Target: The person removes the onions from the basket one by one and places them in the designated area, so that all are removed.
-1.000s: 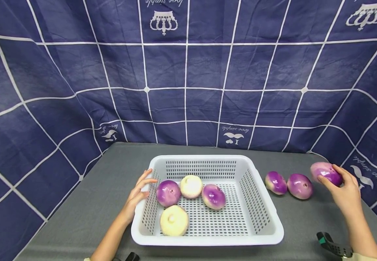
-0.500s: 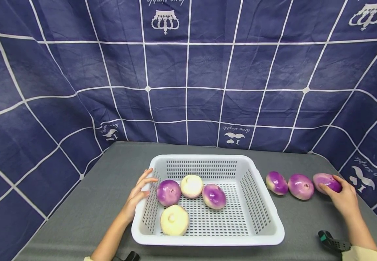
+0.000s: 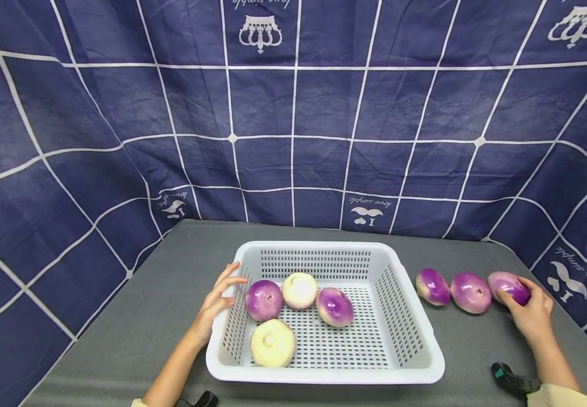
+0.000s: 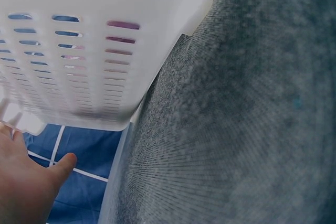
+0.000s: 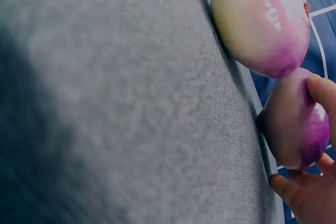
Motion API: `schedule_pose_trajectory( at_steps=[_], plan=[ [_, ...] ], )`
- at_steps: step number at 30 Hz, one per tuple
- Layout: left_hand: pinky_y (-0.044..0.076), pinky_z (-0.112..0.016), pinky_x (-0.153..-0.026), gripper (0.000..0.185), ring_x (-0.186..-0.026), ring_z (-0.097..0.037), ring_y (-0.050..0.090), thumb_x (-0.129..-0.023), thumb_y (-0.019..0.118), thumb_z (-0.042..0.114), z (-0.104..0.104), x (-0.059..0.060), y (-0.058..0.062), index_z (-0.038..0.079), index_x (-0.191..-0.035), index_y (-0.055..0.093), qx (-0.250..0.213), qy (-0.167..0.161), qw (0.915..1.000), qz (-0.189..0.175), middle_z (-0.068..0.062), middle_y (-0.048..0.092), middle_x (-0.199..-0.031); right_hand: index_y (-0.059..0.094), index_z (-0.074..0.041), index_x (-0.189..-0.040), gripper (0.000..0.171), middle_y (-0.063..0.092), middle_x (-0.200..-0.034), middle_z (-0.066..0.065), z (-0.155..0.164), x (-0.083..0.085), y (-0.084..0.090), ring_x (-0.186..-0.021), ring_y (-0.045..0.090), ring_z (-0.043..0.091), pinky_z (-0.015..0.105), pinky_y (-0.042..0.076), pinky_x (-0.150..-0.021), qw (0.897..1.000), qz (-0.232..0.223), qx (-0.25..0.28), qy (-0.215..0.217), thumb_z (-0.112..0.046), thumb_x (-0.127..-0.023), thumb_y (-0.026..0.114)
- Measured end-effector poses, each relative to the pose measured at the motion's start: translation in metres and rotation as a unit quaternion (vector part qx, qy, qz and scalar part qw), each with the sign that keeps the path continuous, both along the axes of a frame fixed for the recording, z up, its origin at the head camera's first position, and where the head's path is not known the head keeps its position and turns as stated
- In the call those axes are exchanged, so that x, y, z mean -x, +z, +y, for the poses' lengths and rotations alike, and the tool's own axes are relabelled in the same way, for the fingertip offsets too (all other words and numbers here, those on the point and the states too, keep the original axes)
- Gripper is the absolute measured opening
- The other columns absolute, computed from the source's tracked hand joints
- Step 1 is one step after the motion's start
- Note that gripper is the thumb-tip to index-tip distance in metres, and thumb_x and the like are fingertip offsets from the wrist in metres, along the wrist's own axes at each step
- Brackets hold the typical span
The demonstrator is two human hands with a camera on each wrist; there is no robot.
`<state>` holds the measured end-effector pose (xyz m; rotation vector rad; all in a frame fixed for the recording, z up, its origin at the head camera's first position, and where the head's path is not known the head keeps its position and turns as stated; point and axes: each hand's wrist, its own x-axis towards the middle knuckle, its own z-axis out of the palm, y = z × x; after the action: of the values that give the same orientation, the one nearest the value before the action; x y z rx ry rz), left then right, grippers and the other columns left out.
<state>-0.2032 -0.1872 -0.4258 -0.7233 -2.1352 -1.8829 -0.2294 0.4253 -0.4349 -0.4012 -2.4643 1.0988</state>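
A white slotted basket sits mid-table with two purple onions and two white onions inside. My left hand rests with straight fingers against the basket's left wall; the hand's edge shows in the left wrist view. To the right of the basket, three purple onions lie in a row on the table. My right hand grips the rightmost one, fingers curled over it. It sits close beside the middle onion. The third onion lies nearest the basket.
The grey table is backed and flanked by a blue cloth with a white grid. A black device with a green tip lies by my right wrist. A dark object shows at the bottom edge near my left arm.
My right hand has lowered its purple onion from the air down to the table, beside the other two. The left hand and the basket have stayed put.
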Motion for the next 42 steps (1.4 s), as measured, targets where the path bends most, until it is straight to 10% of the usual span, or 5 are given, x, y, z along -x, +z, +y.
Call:
schedule_pose_trajectory(
  at_steps=[22, 42],
  plan=[
    [-0.009, -0.066, -0.101, 0.039, -0.136, 0.003, 0.001, -0.080, 0.039, 0.006, 0.000, 0.001, 0.000, -0.006, -0.115, 0.050, -0.001, -0.009, 1.0000, 0.003, -0.013, 0.017, -0.149, 0.016, 0.003, -0.141, 0.069, 0.007, -0.142, 0.038, -0.006, -0.016, 0.011, -0.132, 0.008, 0.053, 0.064, 0.013, -0.102, 0.999, -0.027, -0.018, -0.009, -0.032, -0.089, 0.045],
    [-0.011, -0.064, -0.101, 0.041, -0.139, -0.004, -0.003, -0.079, 0.039, 0.005, -0.001, 0.000, 0.000, -0.012, -0.116, 0.046, -0.007, -0.015, 0.9999, 0.001, -0.013, 0.016, -0.149, 0.023, -0.016, -0.144, 0.060, 0.016, -0.148, 0.024, -0.081, -0.034, 0.077, -0.139, 0.011, 0.035, 0.064, 0.008, -0.104, 0.991, 0.067, 0.005, 0.113, -0.029, -0.091, 0.048]
  ],
)
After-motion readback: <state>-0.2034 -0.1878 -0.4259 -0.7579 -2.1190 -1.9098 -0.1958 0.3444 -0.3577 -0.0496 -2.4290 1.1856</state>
